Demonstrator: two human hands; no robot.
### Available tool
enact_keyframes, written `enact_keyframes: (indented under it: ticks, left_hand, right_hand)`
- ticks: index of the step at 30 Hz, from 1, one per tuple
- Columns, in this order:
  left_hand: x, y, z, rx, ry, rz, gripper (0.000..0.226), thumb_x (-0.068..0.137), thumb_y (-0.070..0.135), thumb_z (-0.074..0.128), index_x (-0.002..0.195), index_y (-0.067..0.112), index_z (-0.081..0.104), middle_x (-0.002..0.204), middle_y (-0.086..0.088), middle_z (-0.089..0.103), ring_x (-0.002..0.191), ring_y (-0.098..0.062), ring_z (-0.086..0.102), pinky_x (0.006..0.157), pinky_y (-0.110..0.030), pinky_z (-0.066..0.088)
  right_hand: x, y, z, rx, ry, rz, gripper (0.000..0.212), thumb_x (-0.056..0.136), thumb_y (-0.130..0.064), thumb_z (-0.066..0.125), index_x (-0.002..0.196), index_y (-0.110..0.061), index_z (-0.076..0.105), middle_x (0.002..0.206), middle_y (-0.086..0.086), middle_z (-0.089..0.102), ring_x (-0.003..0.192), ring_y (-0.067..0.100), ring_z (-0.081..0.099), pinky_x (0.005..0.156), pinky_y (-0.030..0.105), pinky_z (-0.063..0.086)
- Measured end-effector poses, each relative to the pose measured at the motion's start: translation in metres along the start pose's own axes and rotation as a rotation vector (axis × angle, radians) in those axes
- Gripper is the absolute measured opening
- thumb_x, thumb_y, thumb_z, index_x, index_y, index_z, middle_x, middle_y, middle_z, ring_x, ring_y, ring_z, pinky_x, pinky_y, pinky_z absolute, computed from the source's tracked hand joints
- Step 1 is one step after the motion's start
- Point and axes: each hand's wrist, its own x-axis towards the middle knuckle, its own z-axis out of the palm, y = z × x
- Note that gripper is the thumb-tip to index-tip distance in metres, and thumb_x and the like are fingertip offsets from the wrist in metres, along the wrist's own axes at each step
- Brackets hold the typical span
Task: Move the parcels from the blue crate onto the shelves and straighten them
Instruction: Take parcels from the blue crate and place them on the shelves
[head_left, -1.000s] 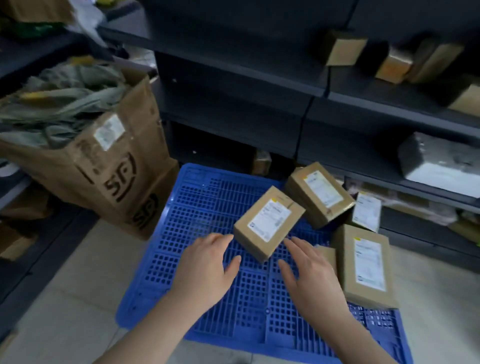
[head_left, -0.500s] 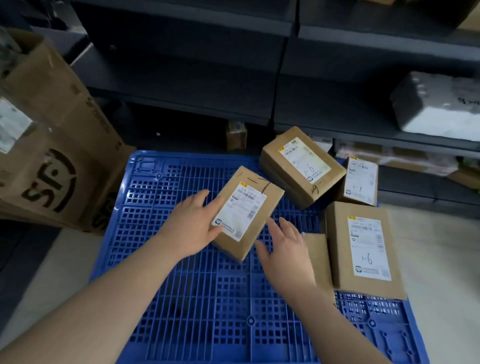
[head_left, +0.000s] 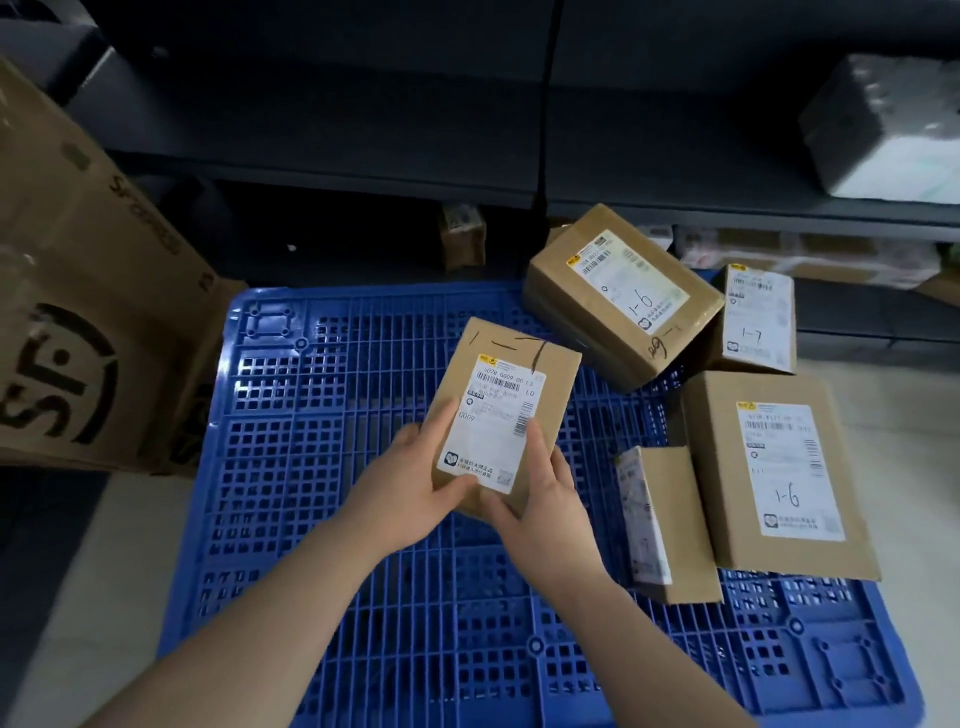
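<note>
A small brown parcel (head_left: 511, 387) with a white label and "1-7" inked on its top is held above the blue crate (head_left: 322, 467). My left hand (head_left: 415, 483) grips its lower left edge and my right hand (head_left: 540, 493) grips its lower right corner, thumb on the label. Several more parcels lie on the crate's right side: a tilted one marked "1-6" (head_left: 623, 296), a small one marked "1-7" (head_left: 758, 319), a large flat one marked "1-6" (head_left: 779, 473) and a narrow one (head_left: 670, 519) beside it.
Dark metal shelves (head_left: 363, 171) run across the back. A grey wrapped package (head_left: 883, 130) sits on the right shelf, and a small box (head_left: 462, 234) sits in the low bay. A big brown SF carton (head_left: 88, 312) stands left of the crate. Pale floor surrounds the crate.
Both hands closed round the small parcel and raised it off the crate, turning it nearly upright toward me. The view dropped lower and closer to the crate.
</note>
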Motion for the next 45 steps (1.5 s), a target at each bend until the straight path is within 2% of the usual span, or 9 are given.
enact_keyframes:
  ticks: [7, 12, 14, 20, 25, 30, 35, 39, 45]
  left_hand:
    - [-0.053, 0.024, -0.012, -0.076, 0.142, -0.080, 0.080, 0.088, 0.046, 0.057, 0.142, 0.057, -0.001, 0.133, 0.006, 0.043, 0.094, -0.010, 0.056, 0.077, -0.025, 0.048]
    - [-0.124, 0.057, -0.046, -0.201, 0.305, -0.114, 0.074, 0.088, 0.043, 0.059, 0.141, 0.057, 0.009, 0.141, 0.011, 0.039, 0.105, 0.000, 0.043, 0.093, -0.026, 0.041]
    - [-0.157, 0.073, -0.062, -0.266, 0.368, -0.127, 0.073, 0.088, 0.042, 0.061, 0.141, 0.057, 0.013, 0.142, 0.017, 0.037, 0.114, 0.003, 0.036, 0.100, -0.027, 0.037]
    - [-0.256, 0.109, -0.116, -0.377, 0.564, -0.183, 0.071, 0.082, 0.049, 0.064, 0.138, 0.058, 0.023, 0.141, 0.022, 0.042, 0.123, 0.000, 0.044, 0.102, -0.036, 0.043]
    - [-0.349, 0.130, -0.170, -0.301, 0.751, -0.291, 0.069, 0.082, 0.049, 0.064, 0.140, 0.052, 0.026, 0.138, 0.019, 0.047, 0.122, -0.005, 0.048, 0.099, -0.035, 0.045]
    - [-0.446, 0.134, -0.207, -0.203, 0.928, -0.472, 0.072, 0.080, 0.059, 0.059, 0.142, 0.047, 0.026, 0.140, 0.013, 0.047, 0.123, -0.012, 0.048, 0.098, -0.034, 0.044]
    - [-0.537, 0.122, -0.226, -0.207, 1.079, -0.580, 0.069, 0.080, 0.061, 0.056, 0.142, 0.046, 0.028, 0.130, 0.012, 0.054, 0.111, -0.012, 0.054, 0.093, -0.034, 0.047]
    - [-0.604, 0.097, -0.238, -0.222, 1.175, -0.648, 0.069, 0.082, 0.059, 0.055, 0.143, 0.043, 0.029, 0.133, 0.014, 0.051, 0.113, -0.010, 0.051, 0.088, -0.029, 0.046]
    - [-0.712, 0.030, -0.244, -0.266, 1.252, -0.749, 0.070, 0.082, 0.061, 0.054, 0.144, 0.042, 0.029, 0.137, 0.014, 0.048, 0.115, -0.010, 0.051, 0.091, -0.036, 0.049]
  right_hand:
    - [-0.027, -0.021, -0.030, -0.092, -0.046, -0.125, 0.082, 0.087, -0.048, 0.053, 0.143, -0.049, -0.008, 0.154, 0.003, 0.017, 0.128, 0.025, 0.041, 0.097, 0.045, 0.046]
    - [-0.071, -0.066, -0.070, -0.132, -0.123, -0.315, 0.080, 0.089, -0.042, 0.055, 0.145, -0.045, -0.002, 0.151, -0.002, 0.023, 0.130, 0.018, 0.037, 0.101, 0.040, 0.043]
    - [-0.093, -0.092, -0.088, -0.164, -0.147, -0.400, 0.078, 0.090, -0.040, 0.055, 0.145, -0.046, 0.001, 0.148, -0.002, 0.027, 0.125, 0.016, 0.041, 0.097, 0.038, 0.047]
    - [-0.165, -0.179, -0.130, -0.249, -0.219, -0.623, 0.073, 0.090, -0.039, 0.054, 0.143, -0.049, 0.004, 0.136, -0.004, 0.037, 0.098, 0.008, 0.052, 0.075, 0.024, 0.052]
    - [-0.230, -0.252, -0.137, -0.292, -0.263, -0.782, 0.070, 0.091, -0.044, 0.050, 0.146, -0.043, 0.007, 0.130, -0.009, 0.039, 0.090, 0.005, 0.047, 0.074, 0.022, 0.046]
    - [-0.298, -0.322, -0.123, -0.337, -0.342, -0.932, 0.064, 0.092, -0.049, 0.047, 0.147, -0.040, 0.015, 0.126, -0.008, 0.042, 0.089, 0.005, 0.044, 0.075, 0.022, 0.041]
    - [-0.363, -0.384, -0.089, -0.423, -0.401, -1.063, 0.063, 0.091, -0.053, 0.044, 0.146, -0.039, 0.019, 0.134, -0.001, 0.046, 0.111, 0.017, 0.051, 0.089, 0.031, 0.043]
    - [-0.410, -0.428, -0.043, -0.457, -0.457, -1.166, 0.065, 0.091, -0.054, 0.045, 0.147, -0.033, 0.020, 0.142, -0.001, 0.043, 0.121, 0.017, 0.048, 0.095, 0.031, 0.041]
    - [-0.485, -0.478, 0.053, -0.416, -0.607, -1.232, 0.065, 0.091, -0.051, 0.049, 0.147, -0.032, 0.024, 0.146, -0.005, 0.039, 0.128, 0.016, 0.043, 0.095, 0.031, 0.039]
